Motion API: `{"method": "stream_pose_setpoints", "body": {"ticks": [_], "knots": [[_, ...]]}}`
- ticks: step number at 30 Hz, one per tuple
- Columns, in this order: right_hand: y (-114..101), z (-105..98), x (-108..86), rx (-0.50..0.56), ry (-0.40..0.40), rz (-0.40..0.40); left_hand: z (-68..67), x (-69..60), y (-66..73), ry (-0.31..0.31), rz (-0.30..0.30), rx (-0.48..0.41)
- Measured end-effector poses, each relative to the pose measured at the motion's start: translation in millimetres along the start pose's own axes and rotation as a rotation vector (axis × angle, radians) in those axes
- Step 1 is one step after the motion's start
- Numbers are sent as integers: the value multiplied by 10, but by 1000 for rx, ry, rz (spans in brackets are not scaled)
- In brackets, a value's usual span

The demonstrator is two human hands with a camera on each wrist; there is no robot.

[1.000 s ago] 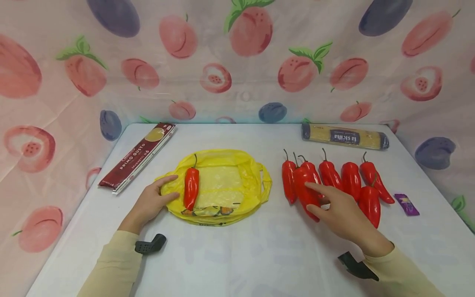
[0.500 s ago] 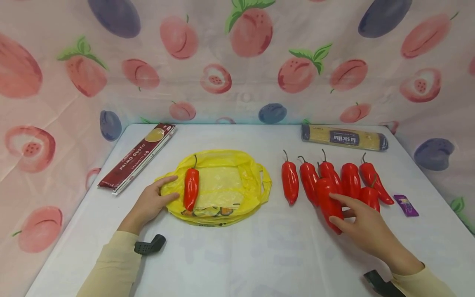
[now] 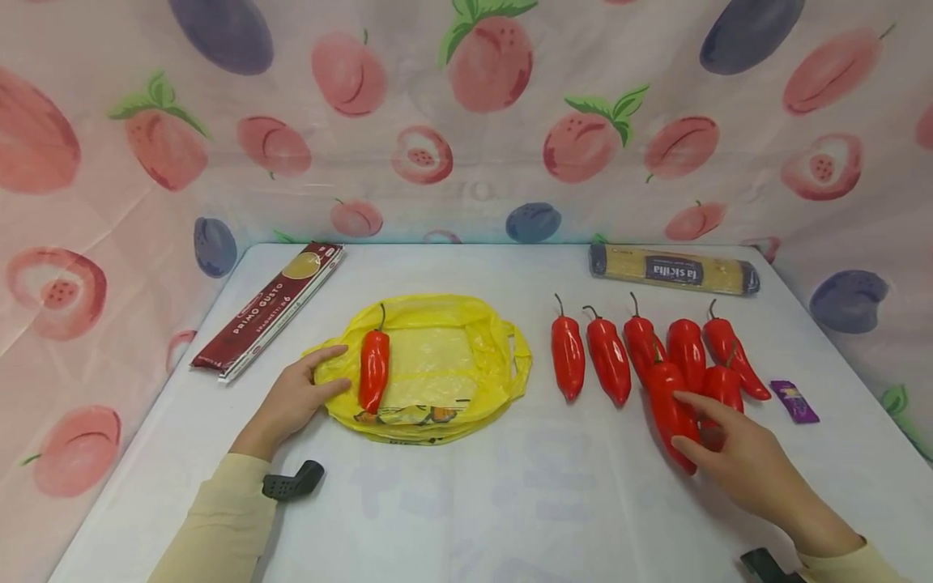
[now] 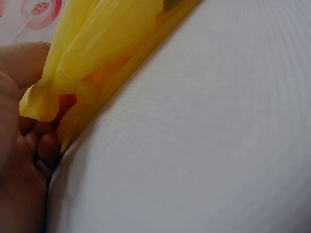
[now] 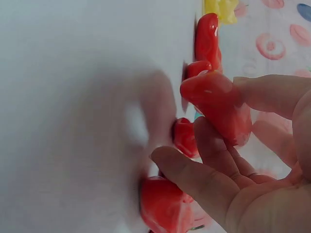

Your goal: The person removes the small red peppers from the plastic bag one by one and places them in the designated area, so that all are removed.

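Observation:
My left hand [image 3: 291, 397] holds the left edge of a yellow plastic bag [image 3: 496, 372], opened out on the white table. In the left wrist view, the bag's gathered edge [image 4: 73, 87] lies between thumb and fingers. One red pepper [image 3: 375, 368] with a dark stem lies in the bag's left part. At the right, my right hand [image 3: 754, 461] grips another red pepper [image 3: 670, 417] between thumb and fingers, stem pointing away. In the right wrist view, this held pepper [image 5: 218, 104] is off the table. It partly covers peppers behind it.
Several more red peppers lie behind the right hand, among them a pepper [image 3: 567, 360] nearest the bag. A small purple packet [image 3: 794, 402] lies right of them. A red spaghetti pack [image 3: 270, 312] stands at back left, a clear pasta pack [image 3: 674, 269] at back right.
My right hand has moved right and toward me with the held pepper, past the row of peppers. The left hand and the bag have stayed in place.

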State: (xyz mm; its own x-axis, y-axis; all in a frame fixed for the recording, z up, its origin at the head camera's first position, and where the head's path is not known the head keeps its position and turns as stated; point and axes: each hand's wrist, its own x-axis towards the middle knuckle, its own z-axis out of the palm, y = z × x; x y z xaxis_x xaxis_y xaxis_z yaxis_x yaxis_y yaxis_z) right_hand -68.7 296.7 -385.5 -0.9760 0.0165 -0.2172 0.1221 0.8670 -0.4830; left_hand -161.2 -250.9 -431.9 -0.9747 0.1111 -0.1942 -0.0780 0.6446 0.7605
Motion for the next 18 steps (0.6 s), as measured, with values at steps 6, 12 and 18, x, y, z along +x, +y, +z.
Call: {"method": "stream_pose_setpoints", "body": {"ticks": [6, 12, 18], "knots": [[75, 10, -10, -8, 14, 6, 1, -1, 4, -2, -13, 4], [131, -3, -19, -24, 30, 14, -4, 3, 1, -6, -23, -2], [192, -31, -20, -28, -8, 39, -2, 2, -3, -7, -20, -6]]}}
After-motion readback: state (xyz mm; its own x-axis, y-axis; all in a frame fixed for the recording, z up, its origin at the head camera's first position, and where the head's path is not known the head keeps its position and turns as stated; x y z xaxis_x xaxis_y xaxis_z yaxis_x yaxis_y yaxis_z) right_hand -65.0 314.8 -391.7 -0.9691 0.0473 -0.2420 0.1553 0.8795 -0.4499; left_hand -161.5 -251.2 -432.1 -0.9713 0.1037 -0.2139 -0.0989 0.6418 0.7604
